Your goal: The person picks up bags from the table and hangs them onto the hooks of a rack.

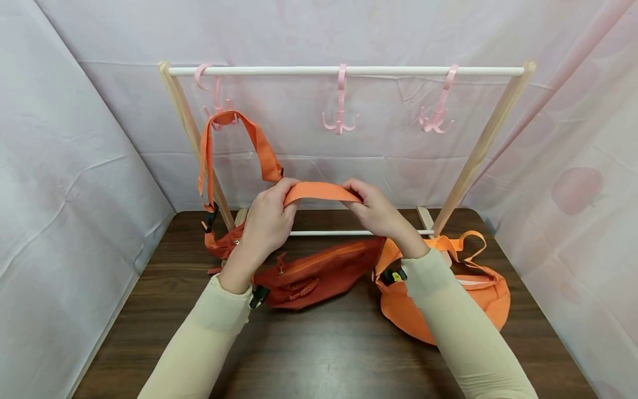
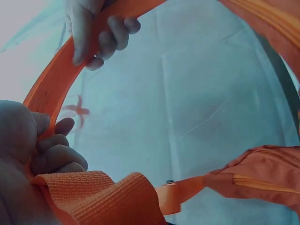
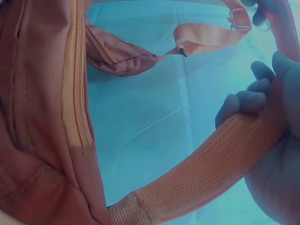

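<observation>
Both hands grip an orange strap [image 1: 321, 191], which bows upward between them in front of the rack. My left hand [image 1: 269, 219] curls round its left part; the right hand [image 1: 374, 210] pinches the other end of this stretch. Below them, the red-orange waist bag [image 1: 329, 271] with a zipper and cord pull is on the table, partly behind the left forearm. The left wrist view shows the webbing strap [image 2: 51, 89] running through both hands. In the right wrist view, the strap [image 3: 206, 168] slopes from the fingers down to the bag [image 3: 42, 93].
A rack with a white bar [image 1: 279, 71] carries pink hooks: a left hook [image 1: 217, 100], a middle hook [image 1: 341, 100] and a right hook [image 1: 441, 105]. Another bag's strap [image 1: 264, 149] loops over the left one. A lighter orange bag [image 1: 408, 313] lies on the brown table [image 1: 319, 354].
</observation>
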The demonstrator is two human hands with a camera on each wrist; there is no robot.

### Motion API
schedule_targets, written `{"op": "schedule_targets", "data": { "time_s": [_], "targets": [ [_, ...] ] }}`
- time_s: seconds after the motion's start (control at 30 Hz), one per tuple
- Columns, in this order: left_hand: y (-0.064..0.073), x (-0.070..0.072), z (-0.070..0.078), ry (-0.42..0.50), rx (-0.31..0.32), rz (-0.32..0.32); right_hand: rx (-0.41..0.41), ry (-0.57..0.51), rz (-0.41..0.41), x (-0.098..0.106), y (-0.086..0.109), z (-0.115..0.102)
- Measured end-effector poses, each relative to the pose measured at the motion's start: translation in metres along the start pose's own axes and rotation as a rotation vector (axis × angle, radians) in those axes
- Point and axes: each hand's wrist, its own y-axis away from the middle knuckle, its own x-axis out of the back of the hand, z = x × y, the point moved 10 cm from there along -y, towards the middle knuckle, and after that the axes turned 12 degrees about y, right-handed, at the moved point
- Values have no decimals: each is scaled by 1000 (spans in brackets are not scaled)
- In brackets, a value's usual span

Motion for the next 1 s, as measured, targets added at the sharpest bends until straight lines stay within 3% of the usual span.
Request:
{"op": "schedule_targets", "data": {
  "time_s": [0.4, 0.77, 1.0],
  "targets": [
    [-3, 16, 15, -13, -8, 22, 98, 18, 80, 26, -3, -27],
    [-12, 20, 21, 13, -47, -26, 239, 92, 220, 62, 2, -50],
    [-21, 19, 33, 25, -115, -80, 261, 170, 310, 85, 0, -57]
  ]
}}
